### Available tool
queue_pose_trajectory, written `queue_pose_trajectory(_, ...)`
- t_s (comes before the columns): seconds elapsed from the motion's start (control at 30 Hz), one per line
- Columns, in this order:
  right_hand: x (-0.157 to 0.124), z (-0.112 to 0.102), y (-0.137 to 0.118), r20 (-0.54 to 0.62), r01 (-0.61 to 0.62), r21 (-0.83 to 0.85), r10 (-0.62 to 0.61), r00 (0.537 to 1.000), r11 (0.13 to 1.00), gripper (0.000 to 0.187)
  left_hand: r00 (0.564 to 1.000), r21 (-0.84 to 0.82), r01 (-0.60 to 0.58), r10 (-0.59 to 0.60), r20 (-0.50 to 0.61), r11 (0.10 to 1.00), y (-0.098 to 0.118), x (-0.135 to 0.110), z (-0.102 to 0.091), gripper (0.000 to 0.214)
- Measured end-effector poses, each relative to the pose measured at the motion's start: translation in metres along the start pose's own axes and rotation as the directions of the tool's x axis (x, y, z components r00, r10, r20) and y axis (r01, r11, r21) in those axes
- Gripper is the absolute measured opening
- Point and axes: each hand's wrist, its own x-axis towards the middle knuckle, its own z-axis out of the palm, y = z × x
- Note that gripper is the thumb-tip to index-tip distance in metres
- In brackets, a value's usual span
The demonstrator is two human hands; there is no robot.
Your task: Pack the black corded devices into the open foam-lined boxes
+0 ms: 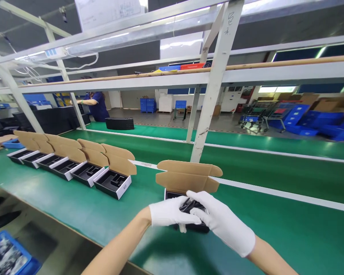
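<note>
Gloved left hand and right hand close together, both pinching a small black piece squarely over the black tray of an open kraft box on the green bench mat, with a tidy row of matching open boxes farther left.

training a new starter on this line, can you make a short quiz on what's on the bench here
1. How many trays stand in the row of open cardboard boxes to the left of the hands?
2. True or false: the left hand and the right hand both wear white gloves.
3. The box at the hands has its cardboard lid: A open and standing up, B shut, or C off and lying on the bench?

Key: 1 six; 2 true; 3 A
</note>
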Motion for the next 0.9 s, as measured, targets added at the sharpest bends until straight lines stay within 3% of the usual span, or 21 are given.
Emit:
queue_pose_trajectory(0.1, 0.007, -0.009, 0.017, 0.091, -0.010, -0.317, 0.041, 0.995, 0.948, 0.028, 0.997, 0.209, 0.071, -0.074, 0.008, 0.975, -0.010, 0.019, -0.016, 0.056)
queue_pose_trajectory(0.2, 0.016, -0.003, 0.029, 0.184, 0.035, -0.565, 0.085, 0.979, 0.824, 0.025, 0.997, 0.325, 0.081, -0.075, -0.031, 0.942, -0.027, 0.034, -0.024, 0.052)
queue_pose_trajectory(0.27, 0.024, 0.008, 0.034, 0.275, 0.102, -0.638, 0.102, 0.956, 0.764, 0.021, 0.998, 0.428, 0.055, -0.044, -0.035, 0.902, -0.040, 0.040, -0.024, 0.045)
queue_pose_trajectory(0.37, 0.035, 0.028, 0.040, 0.338, 0.124, -0.650, 0.140, 0.931, 0.750, 0.016, 0.998, 0.601, -0.022, 0.056, -0.037, 0.799, -0.058, 0.040, -0.017, 0.036)
queue_pose_trajectory(0.5, 0.039, 0.040, 0.041, 0.326, 0.100, -0.650, 0.158, 0.932, 0.754, 0.018, 0.984, 0.780, -0.071, 0.171, -0.047, 0.622, -0.083, 0.029, -0.006, 0.051)
queue_pose_trajectory(0.6, 0.026, 0.049, 0.037, 0.312, 0.124, -0.593, 0.085, 0.946, 0.796, 0.026, 0.973, 0.857, -0.086, 0.226, -0.037, 0.508, -0.100, 0.030, -0.002, 0.052)
queue_pose_trajectory(0.73, -0.004, 0.071, 0.041, 0.179, 0.062, -0.618, 0.063, 0.982, 0.784, 0.020, 0.940, 0.904, -0.125, 0.340, -0.024, 0.409, -0.097, 0.039, 0.006, 0.041)
queue_pose_trajectory(0.83, -0.035, 0.062, 0.074, 0.083, -0.005, -0.602, 0.069, 0.994, 0.799, 0.020, 0.892, 0.929, -0.119, 0.449, -0.054, 0.349, -0.085, 0.027, 0.019, 0.042)
queue_pose_trajectory(0.9, -0.056, 0.032, 0.116, 0.004, -0.034, -0.573, 0.044, 0.999, 0.819, 0.027, 0.809, 0.964, -0.026, 0.572, -0.135, 0.264, -0.090, 0.008, 0.029, 0.040)
